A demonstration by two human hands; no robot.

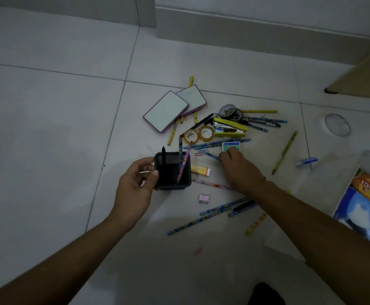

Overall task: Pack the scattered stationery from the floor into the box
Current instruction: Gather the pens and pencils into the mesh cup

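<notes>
Stationery (230,127) scattered | white tiled floor (47,111) | grey skirting (256,36) along wall

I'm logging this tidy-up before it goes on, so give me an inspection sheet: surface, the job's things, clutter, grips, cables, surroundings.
Surface: pale tiled floor, dim light.
Job's things: black mesh pen holder with three pens or pencils standing in it; clear box at right, printed packs inside; tape rolls, yellow stapler, eraser and many pencils lie scattered.
Clutter: two small white boards, overlapping.
Grips: left grip holds the pen holder; right grip reaches onto a blue pencil, hold unclear.
Cables: nothing seen.
Surroundings: skirting, wooden panel, round floor drain.
</notes>
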